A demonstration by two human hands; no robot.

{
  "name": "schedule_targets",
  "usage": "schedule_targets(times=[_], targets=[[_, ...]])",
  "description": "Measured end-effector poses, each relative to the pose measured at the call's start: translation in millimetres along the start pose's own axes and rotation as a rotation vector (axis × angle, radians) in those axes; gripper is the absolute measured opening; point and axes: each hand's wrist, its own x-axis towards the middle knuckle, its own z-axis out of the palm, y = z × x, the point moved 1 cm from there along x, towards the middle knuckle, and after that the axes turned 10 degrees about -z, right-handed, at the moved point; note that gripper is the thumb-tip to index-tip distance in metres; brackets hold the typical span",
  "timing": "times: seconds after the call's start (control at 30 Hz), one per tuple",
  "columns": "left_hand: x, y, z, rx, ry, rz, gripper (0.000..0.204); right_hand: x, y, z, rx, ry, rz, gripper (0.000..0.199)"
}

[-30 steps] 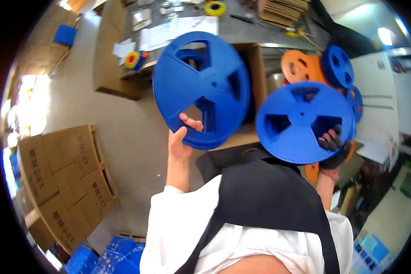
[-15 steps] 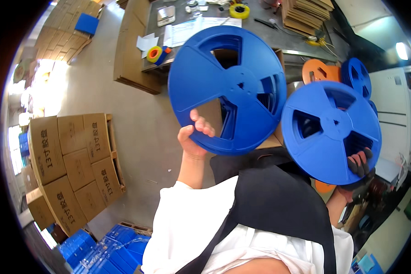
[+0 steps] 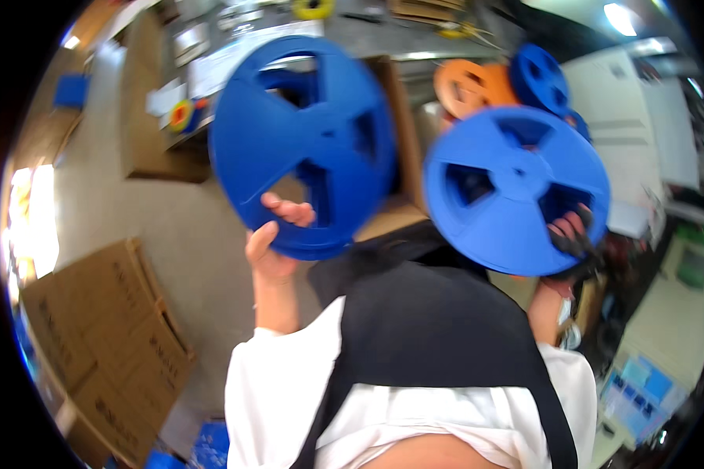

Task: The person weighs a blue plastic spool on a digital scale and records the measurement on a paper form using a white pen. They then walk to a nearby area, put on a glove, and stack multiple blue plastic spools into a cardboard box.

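Note:
Two large blue plastic reels are held up side by side in front of me. My left hand (image 3: 278, 238) grips the left blue reel (image 3: 270, 141) at its lower left rim, fingers through a window and thumb outside. Through its openings more blue plastic shows; whether several reels are stacked there I cannot tell. My right hand (image 3: 572, 238), in a dark glove with bare fingertips, holds the right blue reel (image 3: 477, 227) by its lower right window. A gap separates the two reels. Behind the left one stands an open cardboard box (image 3: 403, 133), partly hidden.
Ahead is a grey workbench (image 3: 344, 35) with papers, yellow tape (image 3: 313, 8) and flattened cardboard (image 3: 428, 9). Orange reels (image 3: 461, 87) and another blue reel (image 3: 540, 78) stand at the back right. Stacked cartons (image 3: 109, 344) are at the left. A pale cabinet (image 3: 610, 117) stands right.
The whole view has swung, so the bench and cartons sit further left and are blurred. Both reels, still in my hands, have moved left in the picture; the left one appears more turned edge-on.

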Motion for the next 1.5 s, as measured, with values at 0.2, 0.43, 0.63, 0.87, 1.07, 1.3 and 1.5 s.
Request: schedule_targets(times=[0.2, 0.43, 0.63, 0.87, 1.07, 1.3, 1.5], targets=[[24, -39, 39, 0.872, 0.198, 0.007, 0.05, -3, 4, 19, 0.385, -0.124, 0.058, 0.055], [16, -78, 62, 1.52, -0.027, -0.068, 0.076, 11, 16, 37, 0.449, -0.174, 0.121, 0.054], [29, -94, 61, 1.793, -0.326, 0.243, 0.058, 28, 40, 54, 0.545, -0.155, 0.244, 0.05], [32, -87, 66, 1.626, -0.262, 0.021, 0.048, 43, 63, 64, 0.183, 0.053, 0.227, 0.051], [27, -55, 41, 0.891, 0.085, -0.364, 0.036, 53, 72, 44, 0.095, 0.272, 0.402, 0.046], [-4, -13, -39, 0.328, 0.316, -0.248, 0.04, 15, 48, -13, 0.106, 0.3, 0.426, 0.05], [-31, -5, -93, 0.049, 0.422, -0.11, 0.04, 6, 52, -32, 0.138, 0.284, 0.412, 0.05]])
